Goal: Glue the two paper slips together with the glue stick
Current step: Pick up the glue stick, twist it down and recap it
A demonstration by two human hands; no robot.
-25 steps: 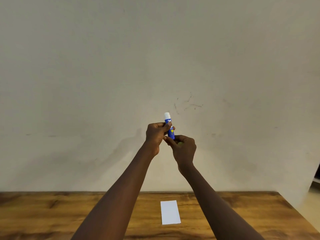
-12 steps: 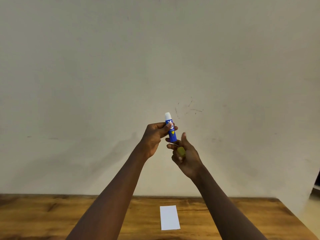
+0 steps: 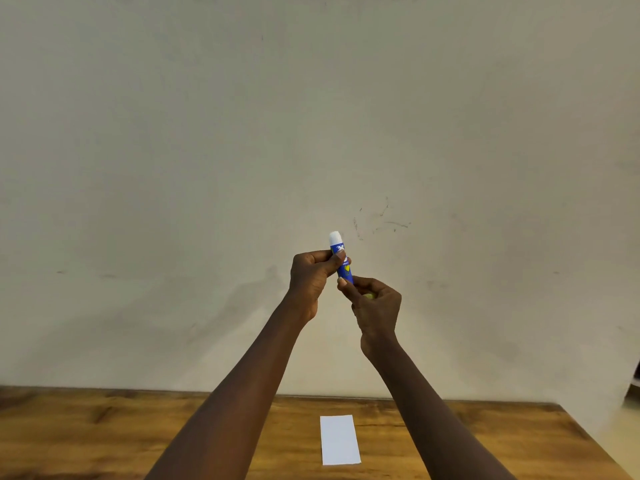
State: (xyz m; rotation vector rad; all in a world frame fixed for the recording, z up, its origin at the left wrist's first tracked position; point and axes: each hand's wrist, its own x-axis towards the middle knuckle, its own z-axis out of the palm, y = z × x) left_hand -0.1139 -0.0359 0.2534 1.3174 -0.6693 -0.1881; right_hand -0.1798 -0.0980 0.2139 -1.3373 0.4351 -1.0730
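Both arms are up in front of the pale wall (image 3: 311,116), well above the desk (image 3: 104,434). The left hand (image 3: 311,277) pinches the glue stick (image 3: 341,258) around the middle of its blue barrel, thumb across the label, and the stick stands nearly upright, white tip on top. Just below the glue stick, the right hand (image 3: 375,304) is curled around its lower end, fingertips touching the barrel's base, and a small yellow-green piece (image 3: 368,296) shows inside that grip; whether it is the cap or the twist base, I cannot tell. Far below the glue stick, a white paper slip (image 3: 340,439) lies flat on the wooden desk, between the two forearms. Only one slip outline is clear; a second cannot be made out separately.
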